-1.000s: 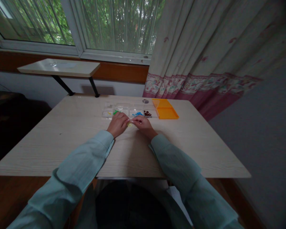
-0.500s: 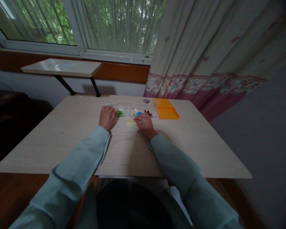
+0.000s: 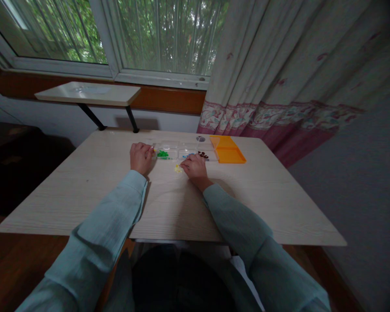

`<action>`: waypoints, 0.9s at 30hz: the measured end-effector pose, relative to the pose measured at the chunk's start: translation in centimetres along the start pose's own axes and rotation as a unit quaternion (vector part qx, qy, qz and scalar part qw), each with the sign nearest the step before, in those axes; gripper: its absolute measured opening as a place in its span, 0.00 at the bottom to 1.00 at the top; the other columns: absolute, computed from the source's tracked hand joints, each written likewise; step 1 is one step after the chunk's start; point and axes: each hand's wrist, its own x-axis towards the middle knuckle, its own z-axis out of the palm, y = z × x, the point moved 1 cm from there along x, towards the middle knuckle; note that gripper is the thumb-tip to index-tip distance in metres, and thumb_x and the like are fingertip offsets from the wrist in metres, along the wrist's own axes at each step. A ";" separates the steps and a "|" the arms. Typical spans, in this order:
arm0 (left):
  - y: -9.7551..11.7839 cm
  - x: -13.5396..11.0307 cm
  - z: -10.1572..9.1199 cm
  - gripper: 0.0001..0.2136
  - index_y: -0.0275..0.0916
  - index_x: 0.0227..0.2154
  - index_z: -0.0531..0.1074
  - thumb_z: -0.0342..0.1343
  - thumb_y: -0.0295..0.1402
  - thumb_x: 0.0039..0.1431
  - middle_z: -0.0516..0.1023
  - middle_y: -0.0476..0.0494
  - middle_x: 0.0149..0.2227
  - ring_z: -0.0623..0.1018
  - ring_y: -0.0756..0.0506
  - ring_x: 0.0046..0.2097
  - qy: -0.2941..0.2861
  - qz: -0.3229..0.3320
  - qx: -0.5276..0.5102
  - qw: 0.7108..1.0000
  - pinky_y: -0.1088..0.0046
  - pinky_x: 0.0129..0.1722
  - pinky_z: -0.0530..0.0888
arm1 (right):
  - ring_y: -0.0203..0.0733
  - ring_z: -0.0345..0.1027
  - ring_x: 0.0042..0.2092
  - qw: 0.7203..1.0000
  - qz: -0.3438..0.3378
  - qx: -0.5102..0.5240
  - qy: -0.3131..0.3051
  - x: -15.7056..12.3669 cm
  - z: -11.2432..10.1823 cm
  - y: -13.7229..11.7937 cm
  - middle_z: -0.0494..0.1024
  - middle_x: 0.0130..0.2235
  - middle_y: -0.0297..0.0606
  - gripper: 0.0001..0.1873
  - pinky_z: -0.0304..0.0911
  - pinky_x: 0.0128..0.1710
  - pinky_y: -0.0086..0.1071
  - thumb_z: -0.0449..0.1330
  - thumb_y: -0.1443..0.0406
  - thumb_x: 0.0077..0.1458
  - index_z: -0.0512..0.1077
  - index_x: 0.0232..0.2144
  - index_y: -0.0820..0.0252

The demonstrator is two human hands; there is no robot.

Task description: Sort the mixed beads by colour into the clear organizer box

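My left hand [image 3: 141, 158] rests at the left end of a row of clear plastic trays [image 3: 170, 144], fingers curled together beside small green pieces [image 3: 163, 154]. A bit of yellow-orange shows at its fingertips, too small to name. Over the table, my right hand [image 3: 195, 168] is closed in a pinch at the right edge of a small heap of pale yellow pieces [image 3: 177, 168]. Whatever it pinches is too small to make out. Behind that hand lie blue pieces [image 3: 189, 155], partly hidden, and dark brown pieces [image 3: 203, 154] in the trays.
An open orange plastic case [image 3: 229, 155] lies to the right of the trays. A grey round thing [image 3: 200, 138] is behind them. At the back left of the table [image 3: 94, 195] stands a raised shelf [image 3: 94, 93] on black legs. A curtain [image 3: 243, 112] hangs at the back right.
My left hand has drawn back leftward from the green pieces, showing more of them. My right hand has shifted slightly left, to the edge of the yellow pieces.
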 end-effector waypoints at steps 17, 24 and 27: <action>-2.2 -0.3 0.2 0.13 0.39 0.29 0.73 0.51 0.42 0.61 0.70 0.40 0.34 0.67 0.39 0.46 0.015 -0.050 -0.012 0.999 0.56 0.47 0.65 | 0.44 0.62 0.44 0.993 0.037 0.100 0.057 -0.4 0.7 1.5 0.76 0.38 0.38 0.08 0.52 0.48 0.38 0.60 0.60 0.58 0.79 0.32 0.55; 0.1 -0.3 -0.3 0.13 0.38 0.36 0.76 0.48 0.37 0.65 0.72 0.40 0.36 0.68 0.41 0.45 -0.007 0.022 0.007 1.000 0.56 0.48 0.64 | 0.42 0.65 0.43 0.982 0.029 0.161 0.095 -0.2 0.8 1.5 0.77 0.36 0.38 0.08 0.56 0.49 0.38 0.61 0.61 0.57 0.79 0.31 0.56; 2.7 -0.8 0.0 0.13 0.39 0.36 0.77 0.48 0.38 0.65 0.73 0.40 0.37 0.68 0.41 0.44 -0.056 0.088 -0.029 0.994 0.57 0.48 0.65 | 0.41 0.67 0.41 0.970 0.005 0.214 0.115 -0.1 0.6 1.2 0.77 0.35 0.38 0.07 0.59 0.48 0.37 0.61 0.62 0.56 0.79 0.31 0.57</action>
